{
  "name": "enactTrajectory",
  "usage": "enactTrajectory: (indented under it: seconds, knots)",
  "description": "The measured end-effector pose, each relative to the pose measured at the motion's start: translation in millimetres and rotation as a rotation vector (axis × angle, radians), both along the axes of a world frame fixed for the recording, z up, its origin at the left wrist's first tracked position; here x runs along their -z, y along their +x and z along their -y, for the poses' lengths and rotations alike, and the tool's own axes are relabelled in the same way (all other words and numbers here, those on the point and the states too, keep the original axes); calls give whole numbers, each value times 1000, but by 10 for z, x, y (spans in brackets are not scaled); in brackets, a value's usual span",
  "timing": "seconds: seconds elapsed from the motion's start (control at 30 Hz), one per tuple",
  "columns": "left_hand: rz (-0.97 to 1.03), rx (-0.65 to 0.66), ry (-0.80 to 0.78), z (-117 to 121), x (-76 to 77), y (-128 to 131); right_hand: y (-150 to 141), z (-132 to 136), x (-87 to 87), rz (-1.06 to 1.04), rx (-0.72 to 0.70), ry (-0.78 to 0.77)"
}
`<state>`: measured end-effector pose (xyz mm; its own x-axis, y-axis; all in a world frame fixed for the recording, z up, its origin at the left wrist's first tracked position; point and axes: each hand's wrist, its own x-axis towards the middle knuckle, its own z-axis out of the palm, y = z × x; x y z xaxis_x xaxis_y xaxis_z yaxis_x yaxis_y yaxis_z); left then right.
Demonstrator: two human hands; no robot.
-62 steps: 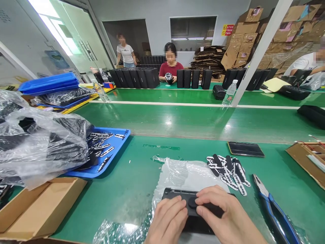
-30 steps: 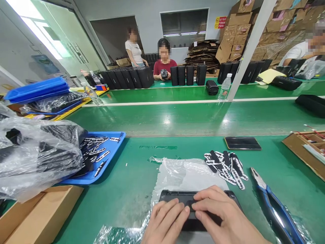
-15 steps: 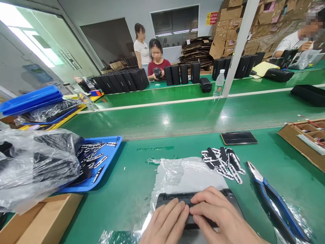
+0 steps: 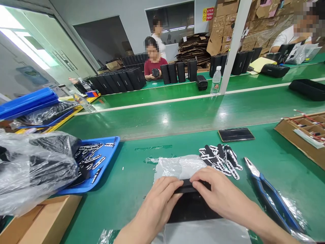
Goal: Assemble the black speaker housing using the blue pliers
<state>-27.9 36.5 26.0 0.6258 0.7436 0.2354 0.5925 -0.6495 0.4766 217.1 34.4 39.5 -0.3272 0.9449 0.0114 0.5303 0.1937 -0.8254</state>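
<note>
Bright, even light fills the room, strongest from the window [image 4: 27,54] at far left, which is blown out to near white. Ceiling lamps throw a pale glare patch onto the glossy green belt [image 4: 166,118], sheen sits on the plastic bag [image 4: 33,169] and the plastic sheet [image 4: 177,166], and only soft, short shadows lie under the hands and the blue tray [image 4: 101,169]. The wide lens bends straight lines near the edges, the pillar [image 4: 232,47] leans, faces are blurred out, and all else looks sharp.
</note>
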Motion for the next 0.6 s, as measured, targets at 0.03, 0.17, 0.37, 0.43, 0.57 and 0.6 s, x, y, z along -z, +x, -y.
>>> enactTrajectory:
  seconds: [0.03, 0.17, 0.37, 0.43, 0.57, 0.6]
  knots:
    - [1, -2, 1, -2, -1, 0, 0, -5, 3, 0, -3, -1]
    - [11, 3, -16, 32, 19, -13, 6, 19, 19, -4, -10, 6]
    - [56, 16, 15, 98, 70, -29, 19, 111, 48, -41, -47, 35]
    - [93, 33, 39, 119, 77, -36, 25, 150, 63, -65, -71, 60]
    - [120, 42, 51, 161, 106, -55, 27, 212, 87, -74, -148, 143]
    - [127, 44, 69, 170, 122, -57, 24, 222, 91, -67, -161, 169]
